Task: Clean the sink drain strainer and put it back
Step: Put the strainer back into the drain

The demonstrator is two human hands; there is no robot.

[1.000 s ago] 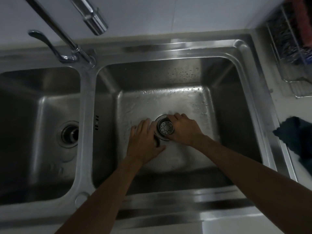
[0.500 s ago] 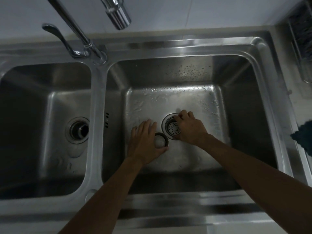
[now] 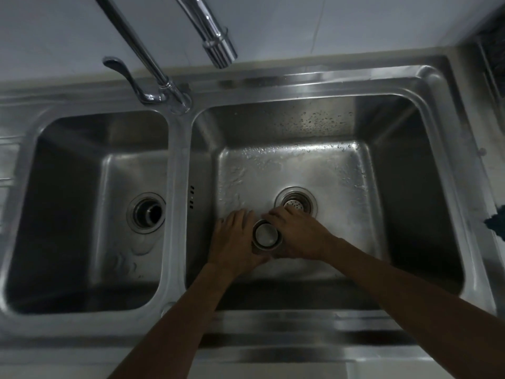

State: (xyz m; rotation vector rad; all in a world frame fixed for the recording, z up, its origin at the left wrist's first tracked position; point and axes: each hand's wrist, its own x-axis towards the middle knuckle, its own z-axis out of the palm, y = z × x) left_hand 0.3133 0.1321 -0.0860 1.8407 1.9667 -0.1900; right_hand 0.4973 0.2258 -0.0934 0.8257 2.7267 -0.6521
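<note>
Down on the wet steel sink floor, both hands, left hand and right hand, cup the round metal stopper cap (perforated steel strainer basket already sits in the drain), so I'd grip its rim evenly and lower it level.

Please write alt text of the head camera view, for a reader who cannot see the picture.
Two bare hands, left hand and right hand, hold a round metal stopper cap between them on the wet floor of the right sink basin, just beside its drain, where a perforated strainer sits. The left basin has an open drain, and a chrome faucet hangs above.
</note>
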